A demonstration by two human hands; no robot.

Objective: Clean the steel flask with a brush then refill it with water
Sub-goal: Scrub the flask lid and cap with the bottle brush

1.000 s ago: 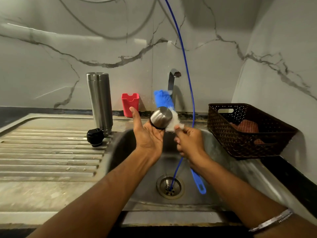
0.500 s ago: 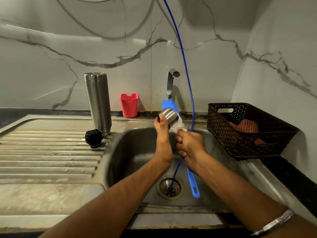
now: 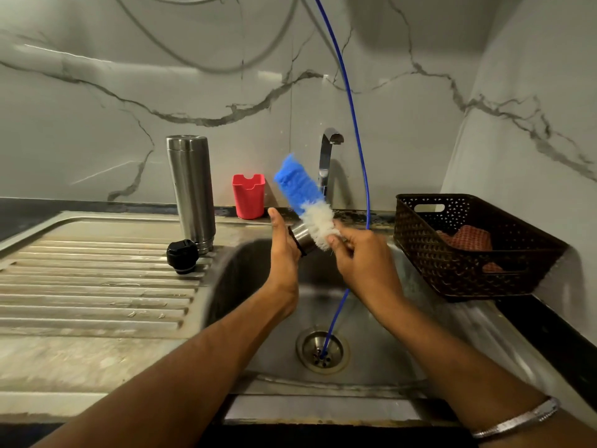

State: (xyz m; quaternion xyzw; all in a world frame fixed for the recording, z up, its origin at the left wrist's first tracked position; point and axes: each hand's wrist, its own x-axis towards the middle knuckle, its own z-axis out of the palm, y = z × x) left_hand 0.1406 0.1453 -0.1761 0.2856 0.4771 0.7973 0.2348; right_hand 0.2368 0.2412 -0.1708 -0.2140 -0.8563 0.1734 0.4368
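The brush handle is hidden behind the right hand. The steel cup is largely covered by the left hand. Both hands are motion-blurred.

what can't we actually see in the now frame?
- Head view: the steel cup is mostly behind the left hand; its inside is hidden.
- The brush handle is hidden by the right hand, which is motion-blurred.
- The flask interior cannot be seen from this angle.
- The basket wall hides most of its contents.
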